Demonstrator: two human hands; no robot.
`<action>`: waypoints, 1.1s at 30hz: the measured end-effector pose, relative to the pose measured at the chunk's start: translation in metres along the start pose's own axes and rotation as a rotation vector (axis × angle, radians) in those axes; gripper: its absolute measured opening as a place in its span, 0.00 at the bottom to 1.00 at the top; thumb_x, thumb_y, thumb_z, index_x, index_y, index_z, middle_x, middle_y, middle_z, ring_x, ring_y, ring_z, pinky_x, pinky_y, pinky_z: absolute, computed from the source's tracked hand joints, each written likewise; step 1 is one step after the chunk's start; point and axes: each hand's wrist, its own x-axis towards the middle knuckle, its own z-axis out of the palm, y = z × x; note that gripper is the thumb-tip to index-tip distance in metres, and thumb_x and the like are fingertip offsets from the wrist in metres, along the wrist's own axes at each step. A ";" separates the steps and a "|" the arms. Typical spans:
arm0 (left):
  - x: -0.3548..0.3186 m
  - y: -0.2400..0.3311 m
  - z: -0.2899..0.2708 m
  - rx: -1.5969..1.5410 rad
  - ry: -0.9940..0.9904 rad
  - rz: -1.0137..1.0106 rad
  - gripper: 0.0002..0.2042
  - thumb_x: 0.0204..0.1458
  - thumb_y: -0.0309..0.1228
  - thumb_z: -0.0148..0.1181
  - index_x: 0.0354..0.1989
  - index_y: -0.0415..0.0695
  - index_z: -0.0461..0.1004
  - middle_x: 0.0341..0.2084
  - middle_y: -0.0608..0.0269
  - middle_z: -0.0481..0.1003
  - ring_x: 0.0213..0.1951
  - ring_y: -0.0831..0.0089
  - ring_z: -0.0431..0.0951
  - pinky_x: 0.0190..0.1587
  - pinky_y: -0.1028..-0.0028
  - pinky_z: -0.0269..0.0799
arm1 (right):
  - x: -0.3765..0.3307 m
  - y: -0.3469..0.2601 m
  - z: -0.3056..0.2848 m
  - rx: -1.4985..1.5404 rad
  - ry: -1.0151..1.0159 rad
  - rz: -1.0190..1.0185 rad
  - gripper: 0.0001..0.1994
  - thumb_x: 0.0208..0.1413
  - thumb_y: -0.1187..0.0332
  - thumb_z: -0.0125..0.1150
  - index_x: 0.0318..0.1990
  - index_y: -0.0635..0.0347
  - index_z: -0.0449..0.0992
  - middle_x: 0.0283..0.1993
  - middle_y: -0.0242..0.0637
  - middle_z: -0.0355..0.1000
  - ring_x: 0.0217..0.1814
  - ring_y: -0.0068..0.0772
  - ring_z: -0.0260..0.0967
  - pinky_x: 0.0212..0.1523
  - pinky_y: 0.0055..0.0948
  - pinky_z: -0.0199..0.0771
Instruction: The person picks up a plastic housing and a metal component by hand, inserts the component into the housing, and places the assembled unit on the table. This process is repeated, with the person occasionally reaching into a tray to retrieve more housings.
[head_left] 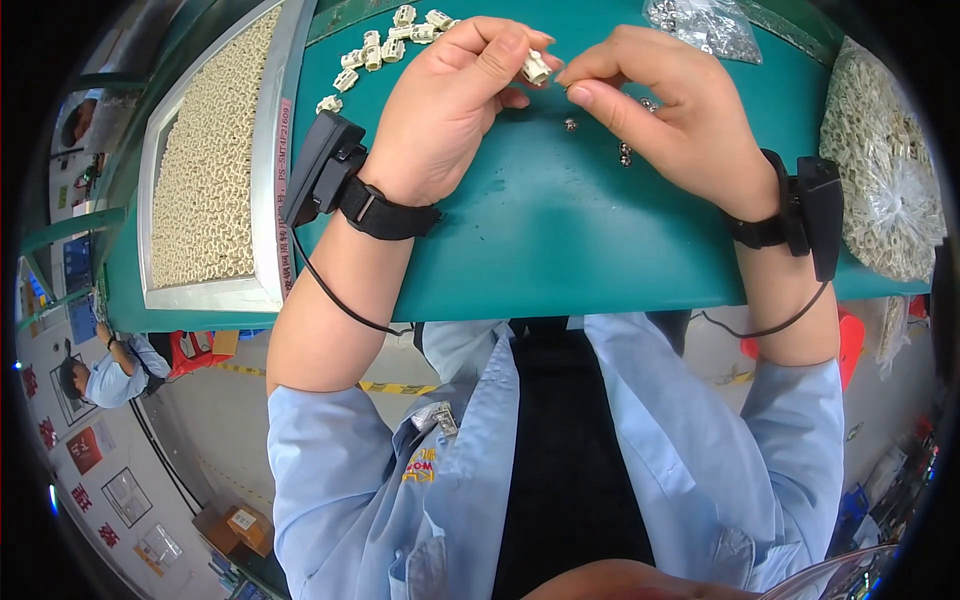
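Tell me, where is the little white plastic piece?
In the head view, the little white plastic piece sits top centre, pinched in the left hand, with the right hand fingertips beside it.

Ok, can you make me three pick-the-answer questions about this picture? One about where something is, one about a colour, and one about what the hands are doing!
1. Where is the metal tray full of small cream parts?
A. at the person's left
B. at the person's right
C. on the floor

2. What colour is the table top?
A. red
B. green
C. white

3. What is the left hand doing?
A. lying flat on the table
B. pinching a small cream part
C. holding a cup

Answers:
1 A, the tray sits by the table's left edge.
2 B, the bare top is teal green.
3 B, the fingertips grip the small cream part while the right hand meets it, fingers pinched.
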 end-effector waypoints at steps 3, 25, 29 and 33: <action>-0.003 0.017 0.021 -0.042 0.385 -0.363 0.09 0.62 0.36 0.50 0.38 0.43 0.70 0.29 0.67 0.73 0.32 0.79 0.70 0.38 0.78 0.66 | -0.001 -0.006 -0.004 0.074 0.030 0.124 0.03 0.53 0.73 0.60 0.31 0.64 0.76 0.28 0.38 0.72 0.29 0.35 0.70 0.30 0.28 0.68; -0.005 0.017 0.033 0.171 0.502 -0.547 0.08 0.60 0.34 0.54 0.36 0.43 0.68 0.27 0.68 0.73 0.27 0.83 0.69 0.32 0.84 0.66 | -0.006 0.007 0.005 0.123 0.017 0.208 0.07 0.55 0.69 0.61 0.33 0.66 0.75 0.30 0.31 0.71 0.32 0.20 0.67 0.35 0.20 0.67; -0.005 0.018 0.033 0.172 0.511 -0.540 0.07 0.60 0.33 0.54 0.38 0.42 0.67 0.27 0.68 0.73 0.27 0.83 0.69 0.33 0.84 0.66 | -0.006 0.014 0.008 0.235 0.005 0.268 0.08 0.57 0.68 0.60 0.34 0.64 0.74 0.29 0.27 0.69 0.32 0.16 0.64 0.33 0.18 0.65; -0.005 0.017 0.034 0.168 0.511 -0.521 0.07 0.60 0.33 0.54 0.37 0.42 0.67 0.27 0.67 0.73 0.27 0.83 0.69 0.33 0.83 0.66 | -0.008 0.018 0.010 0.434 -0.041 0.372 0.09 0.59 0.65 0.58 0.35 0.63 0.73 0.29 0.25 0.67 0.32 0.13 0.61 0.31 0.16 0.63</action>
